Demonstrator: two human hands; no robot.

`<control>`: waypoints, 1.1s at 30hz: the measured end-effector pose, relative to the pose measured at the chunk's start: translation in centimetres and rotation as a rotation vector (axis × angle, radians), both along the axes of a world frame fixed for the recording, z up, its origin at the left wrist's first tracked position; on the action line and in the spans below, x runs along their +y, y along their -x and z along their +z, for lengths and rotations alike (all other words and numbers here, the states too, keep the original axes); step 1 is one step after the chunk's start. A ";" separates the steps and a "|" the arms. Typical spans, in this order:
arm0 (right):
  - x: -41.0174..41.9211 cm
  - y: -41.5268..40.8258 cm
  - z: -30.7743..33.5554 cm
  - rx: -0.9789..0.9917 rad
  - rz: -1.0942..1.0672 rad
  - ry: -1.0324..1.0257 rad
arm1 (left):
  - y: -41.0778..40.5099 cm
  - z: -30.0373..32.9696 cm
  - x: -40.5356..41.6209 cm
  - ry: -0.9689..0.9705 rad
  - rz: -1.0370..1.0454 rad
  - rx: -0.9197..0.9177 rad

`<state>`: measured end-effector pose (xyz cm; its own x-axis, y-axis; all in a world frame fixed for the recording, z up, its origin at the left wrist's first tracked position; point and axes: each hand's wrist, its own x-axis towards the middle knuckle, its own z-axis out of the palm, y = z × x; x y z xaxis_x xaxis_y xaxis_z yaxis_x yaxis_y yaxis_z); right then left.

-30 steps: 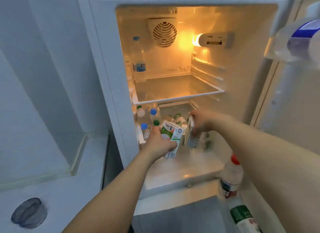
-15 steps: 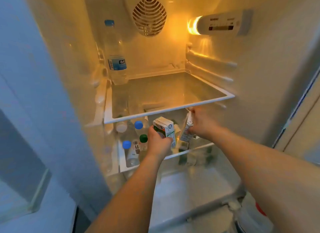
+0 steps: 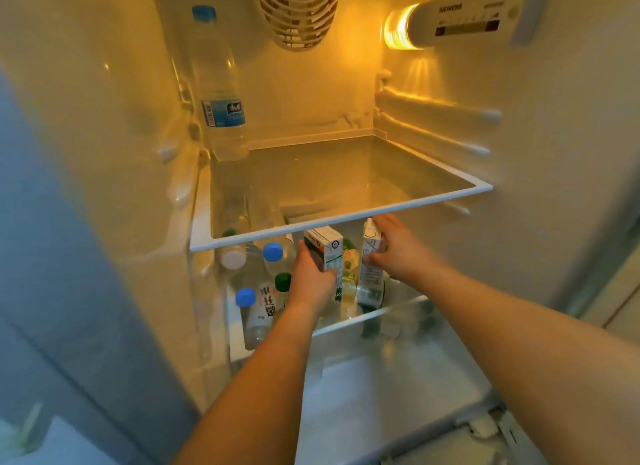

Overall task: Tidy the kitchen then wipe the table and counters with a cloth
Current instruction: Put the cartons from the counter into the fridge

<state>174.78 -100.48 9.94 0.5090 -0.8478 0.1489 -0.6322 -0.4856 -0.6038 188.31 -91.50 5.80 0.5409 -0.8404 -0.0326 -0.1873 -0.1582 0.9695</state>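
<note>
While both arms reach under the glass shelf (image 3: 346, 218) of the open fridge, this is how things stand, left to right:

Far left: a tall water bottle (image 3: 221, 94) stands upright at the back left corner of the glass shelf, well apart from the hands.

Lower left: several capped bottles (image 3: 258, 291), blue, white and green tops, crowd the lower shelf (image 3: 388, 314) just beside the left hand.

Left hand (image 3: 311, 277): fingers curled round the left carton (image 3: 325, 253), gripping it upright from its near side, thumb hidden behind the box.

Between the cartons: a green-topped bottle (image 3: 349, 267), partly hidden.

Right hand (image 3: 398, 250): fingers wrapped over the right carton (image 3: 370, 256), holding it upright just below the glass shelf's front edge.

Where the cartons are: inside the fridge, over the lower shelf; whether they rest on it I cannot tell.

Step in hand: the tidying part, I'd say, stowing the two cartons among the bottles.

Next move: likely to settle each carton flat in a free gap without toppling the bottles, then let go and draw both hands out clear of the shelf rim.
</note>
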 end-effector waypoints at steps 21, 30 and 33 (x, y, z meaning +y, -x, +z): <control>23.1 8.3 5.5 -0.011 0.022 0.153 | 6.2 7.1 24.3 -0.037 -0.057 -0.742; 36.2 7.9 5.0 0.011 0.371 0.093 | 8.8 5.8 42.6 -0.324 0.288 -0.826; 40.4 8.7 4.6 0.085 0.517 0.109 | 11.5 6.3 48.6 -0.387 0.410 -0.800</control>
<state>166.07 -60.09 14.54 0.8705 -0.4648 0.1618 -0.3382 -0.8037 -0.4896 176.85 -42.92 12.11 0.7711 -0.5907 0.2375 -0.6267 -0.6382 0.4472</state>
